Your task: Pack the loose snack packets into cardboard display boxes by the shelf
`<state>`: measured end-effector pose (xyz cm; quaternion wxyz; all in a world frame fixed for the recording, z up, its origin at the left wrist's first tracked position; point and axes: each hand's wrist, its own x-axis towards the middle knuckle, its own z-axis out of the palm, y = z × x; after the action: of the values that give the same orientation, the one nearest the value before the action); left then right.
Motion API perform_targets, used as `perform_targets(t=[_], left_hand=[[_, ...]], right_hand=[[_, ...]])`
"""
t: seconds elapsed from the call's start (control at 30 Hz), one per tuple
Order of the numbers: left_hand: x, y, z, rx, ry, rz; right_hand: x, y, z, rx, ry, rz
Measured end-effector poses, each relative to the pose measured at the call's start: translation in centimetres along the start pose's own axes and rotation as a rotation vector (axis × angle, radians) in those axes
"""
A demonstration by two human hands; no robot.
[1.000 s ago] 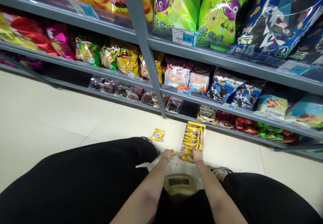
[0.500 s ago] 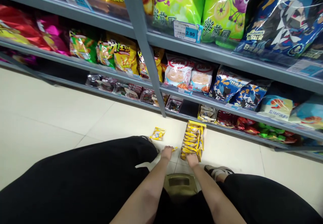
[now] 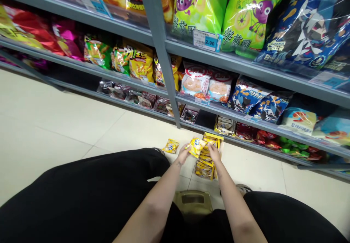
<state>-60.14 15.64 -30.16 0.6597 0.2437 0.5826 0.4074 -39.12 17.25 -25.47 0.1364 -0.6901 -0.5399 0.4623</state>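
A yellow display box [image 3: 207, 161] filled with several yellow snack packets stands on the tiled floor in front of the bottom shelf. My left hand [image 3: 182, 157] is closed on one yellow packet [image 3: 195, 147], lifted over the box's far end. My right hand [image 3: 213, 153] hovers over the box's far half, fingers curled on the packets there; what it grips is hard to make out. Another yellow packet [image 3: 171, 147] lies loose on the floor, left of the box.
Grey store shelves [image 3: 240, 68] full of snack bags run across the back, with an upright post [image 3: 161, 49] and a price tag [image 3: 205, 40]. My black-trousered knees flank a tan bag [image 3: 193, 202]. A shoe [image 3: 243, 189] shows at right.
Both hands moved from the box's near end toward its far end. My left hand has lifted a yellow packet off the floor beside the box.
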Motion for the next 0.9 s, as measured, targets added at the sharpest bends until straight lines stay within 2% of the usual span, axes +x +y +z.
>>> perform_targets(t=[0.13,0.27,0.53,0.67,0.73,0.8,0.9], left_hand=[[-0.6,0.4,1.8,-0.131,-0.175,-0.033],[-1.3,0.2,2.4,-0.166,-0.221,-0.062],[-1.1,-1.1,1.9,-0.21,-0.1,-0.051],[-1.0,-2.2,1.7,-0.235,-0.068,-0.117],[-0.6,-2.7,1.0,-0.246,-0.024,-0.176],[0.0,-3.2,-0.3,-0.258,0.067,-0.234],[1.3,-3.6,-3.1,-0.264,0.298,-0.303]], right_hand=[[-0.1,-0.1,-1.4,0.303,0.007,0.017],[-0.7,1.1,-1.4,0.486,0.038,0.055],[-0.9,1.6,-0.2,0.708,0.126,0.09],[-1.1,2.0,0.4,0.692,0.066,0.142],[-0.8,2.4,0.3,0.663,0.077,0.145],[-0.2,2.6,-0.3,0.643,0.155,0.11],[1.1,2.7,-2.2,0.602,0.328,-0.017]])
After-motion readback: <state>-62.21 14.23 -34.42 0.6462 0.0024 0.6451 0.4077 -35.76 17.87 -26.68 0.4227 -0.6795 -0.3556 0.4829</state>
